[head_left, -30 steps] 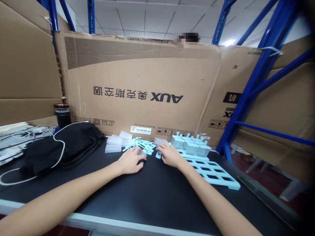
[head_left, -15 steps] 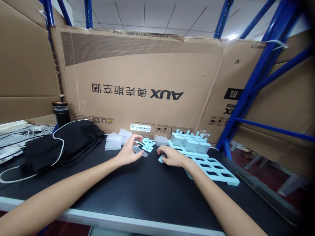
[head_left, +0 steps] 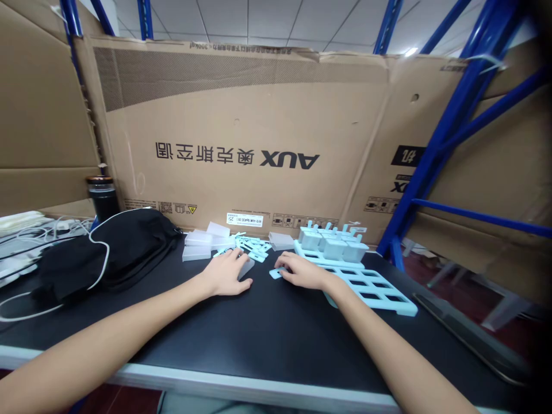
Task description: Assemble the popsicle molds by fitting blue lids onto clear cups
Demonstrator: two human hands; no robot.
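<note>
Several moulds stand with stems up; plenty of parts lie loose

The left hand (head_left: 227,273) has its fingers spread and bent over a translucent case (head_left: 247,267), partly hidden by them; whether they grip it, I cannot tell; the right hand (head_left: 302,272) has thumb and fingers drawn together, apparently pinching the end of a pale blue piece (head_left: 275,275) low over the black tabletop (head_left: 267,333); these two parts are apart. Beyond the right fingers, a group of moulds (head_left: 334,248) stands upright with blue stems raised, and this share looks done; to their right and nearer, a blue frame (head_left: 405,309) shows open windows. Much seems left: just past the left fingertips lies a heap of blue sticks (head_left: 254,247); beyond and left of them, a stack of cases (head_left: 196,253); past the right fingertips, another clear case (head_left: 281,241).
</note>
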